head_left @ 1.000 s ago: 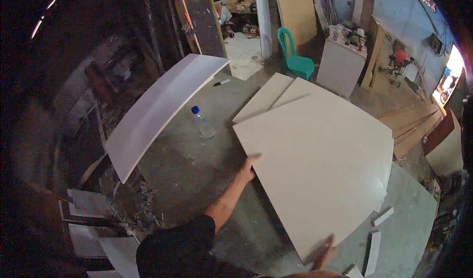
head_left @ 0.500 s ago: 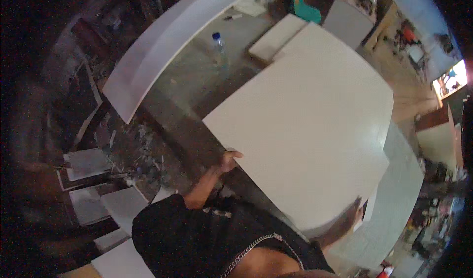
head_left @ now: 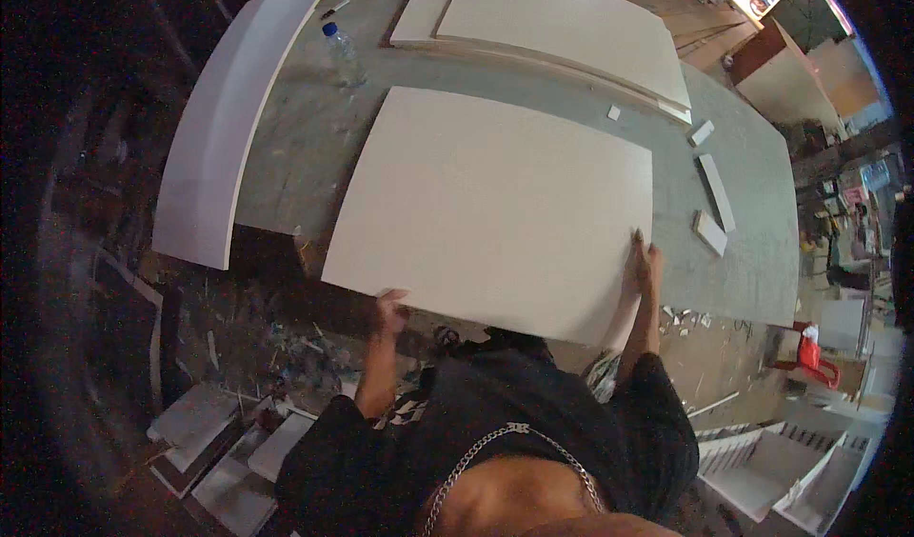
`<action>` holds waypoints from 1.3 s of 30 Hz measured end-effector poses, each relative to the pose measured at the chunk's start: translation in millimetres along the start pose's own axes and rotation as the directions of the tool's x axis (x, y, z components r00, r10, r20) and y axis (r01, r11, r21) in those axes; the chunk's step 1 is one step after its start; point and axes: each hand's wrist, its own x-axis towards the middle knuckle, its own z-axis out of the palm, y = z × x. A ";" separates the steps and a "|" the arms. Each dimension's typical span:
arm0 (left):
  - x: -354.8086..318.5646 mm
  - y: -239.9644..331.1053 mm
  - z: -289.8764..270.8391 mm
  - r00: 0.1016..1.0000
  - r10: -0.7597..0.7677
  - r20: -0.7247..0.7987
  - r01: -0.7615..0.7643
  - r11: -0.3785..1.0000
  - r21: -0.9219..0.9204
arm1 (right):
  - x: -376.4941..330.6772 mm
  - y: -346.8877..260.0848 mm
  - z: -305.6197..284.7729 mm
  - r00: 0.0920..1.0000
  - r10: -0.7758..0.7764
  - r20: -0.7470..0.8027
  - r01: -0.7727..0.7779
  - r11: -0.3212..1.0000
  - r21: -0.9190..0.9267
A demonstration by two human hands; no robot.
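A large white rectangular board [head_left: 495, 213] is held in front of me, over the near part of the grey-green worktable [head_left: 286, 137]. My left hand [head_left: 391, 310] grips its near edge toward the left, thumb on top and the other fingers hidden beneath. At the right edge, my right hand [head_left: 647, 259] is closed on the board near its front corner. Beyond it, a stack of similar white boards [head_left: 562, 28] lies on the table's far side. I cannot tell whether the held board touches the tabletop.
A long white panel [head_left: 209, 137] runs along the table's left side, with a blue-capped plastic bottle [head_left: 338, 47] next to it. Small white offcuts [head_left: 716, 192] lie on the right. White pieces [head_left: 200, 423] and scraps are on the floor; a red bag [head_left: 814, 358] is at the right.
My view has turned and my body has shifted. The held board has come away from the far stack toward me, uncovering the tabletop and the offcuts. Both hands keep their hold.
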 end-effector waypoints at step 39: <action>586.8 243.9 43.3 0.851 0.524 -0.024 -0.479 0.796 0.370 | -102.4 -130.3 89.0 0.969 -0.072 0.236 0.111 0.981 -0.156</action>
